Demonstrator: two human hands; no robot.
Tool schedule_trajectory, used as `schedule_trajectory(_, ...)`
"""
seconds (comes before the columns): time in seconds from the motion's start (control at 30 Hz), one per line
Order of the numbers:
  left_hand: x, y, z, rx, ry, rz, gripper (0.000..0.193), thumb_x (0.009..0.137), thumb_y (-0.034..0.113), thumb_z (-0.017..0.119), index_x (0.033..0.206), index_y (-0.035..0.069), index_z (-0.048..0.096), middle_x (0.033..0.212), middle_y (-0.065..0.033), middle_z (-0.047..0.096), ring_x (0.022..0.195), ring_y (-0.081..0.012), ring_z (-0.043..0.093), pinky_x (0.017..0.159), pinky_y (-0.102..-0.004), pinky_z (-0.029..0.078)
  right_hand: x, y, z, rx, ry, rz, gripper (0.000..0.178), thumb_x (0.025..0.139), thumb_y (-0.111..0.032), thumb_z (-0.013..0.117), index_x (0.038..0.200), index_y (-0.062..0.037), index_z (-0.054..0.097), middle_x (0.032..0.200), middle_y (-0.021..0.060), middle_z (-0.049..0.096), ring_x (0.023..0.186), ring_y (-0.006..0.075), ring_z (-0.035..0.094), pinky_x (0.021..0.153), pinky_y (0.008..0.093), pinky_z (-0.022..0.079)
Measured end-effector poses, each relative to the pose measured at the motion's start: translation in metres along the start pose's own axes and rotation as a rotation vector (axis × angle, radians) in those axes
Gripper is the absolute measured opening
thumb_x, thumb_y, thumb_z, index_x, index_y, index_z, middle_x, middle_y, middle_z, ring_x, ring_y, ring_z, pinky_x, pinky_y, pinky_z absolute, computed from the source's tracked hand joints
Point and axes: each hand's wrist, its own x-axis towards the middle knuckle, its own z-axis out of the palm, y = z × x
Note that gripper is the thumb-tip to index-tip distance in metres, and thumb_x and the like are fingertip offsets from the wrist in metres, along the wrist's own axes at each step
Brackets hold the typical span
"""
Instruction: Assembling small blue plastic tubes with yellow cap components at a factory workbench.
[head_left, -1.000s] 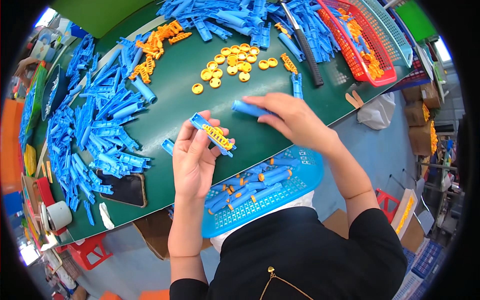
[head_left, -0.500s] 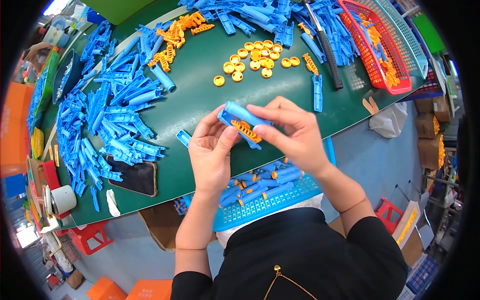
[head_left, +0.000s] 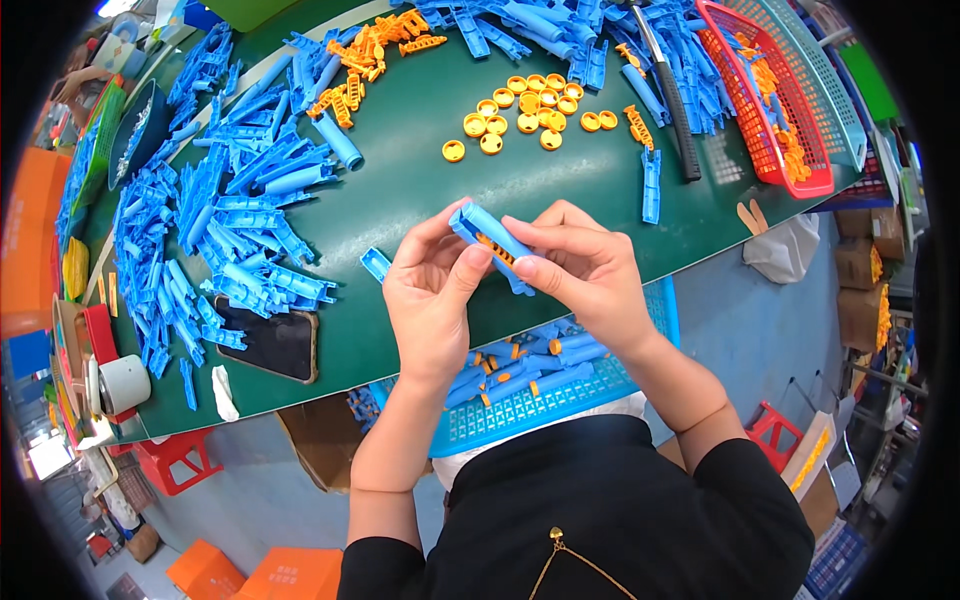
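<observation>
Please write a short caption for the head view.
Both hands, left hand and right hand, hold a blue plastic part above the green table.

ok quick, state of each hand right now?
Left hand: closed on the blue plastic piece, pinching its lower end.
Right hand: closed on the same blue plastic piece, fingers along its top.

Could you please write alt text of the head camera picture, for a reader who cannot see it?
Seen from above, a person's left hand and right hand together hold a blue plastic part with an orange insert over a green table. Heaps of blue parts lie to the left, orange caps beyond the hands, and a blue basket sits at the person's lap.
</observation>
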Motion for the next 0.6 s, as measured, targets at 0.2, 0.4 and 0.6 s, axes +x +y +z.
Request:
schedule_trajectory(0.2,0.004,0.006,-0.003,0.059,0.009,-0.096,0.04,0.085,0.001,0.069,0.123,-0.002,0.054,0.113,-0.0136,0.063,0.103,-0.0174,0.061,0.088,-0.03,0.051,0.003,-0.004,-0.002,-0.155,-0.077,-0.018,0.034,0.084,0.002,0.067,0.118,0.002,0.064,0.095,0.0055,0.057,0.084,0.0092,0.057,0.07,0.0219,0.048)
schedule_trajectory(0.4,0.005,0.003,-0.005,-0.19,-0.016,-0.003,0.037,0.082,0.001,0.073,0.114,0.001,0.053,0.109,-0.0141,0.063,0.101,-0.018,0.061,0.09,-0.0307,0.05,-0.001,-0.004,0.014,-0.338,-0.018,-0.195,0.038,0.076,0.002,0.075,0.113,0.0025,0.066,0.096,0.008,0.061,0.083,0.0125,0.059,0.069,0.0239,0.047)
schedule_trajectory(0.6,-0.005,0.002,0.0,-0.073,-0.019,0.162,0.039,0.079,0.0,0.075,0.109,0.004,0.051,0.104,-0.0113,0.063,0.101,-0.0206,0.061,0.091,-0.0333,0.05,0.001,0.001,0.011,-0.39,0.06,-0.337,0.034,0.071,0.002,0.078,0.104,0.0026,0.066,0.094,0.0099,0.063,0.084,0.0155,0.061,0.069,0.0267,0.048)
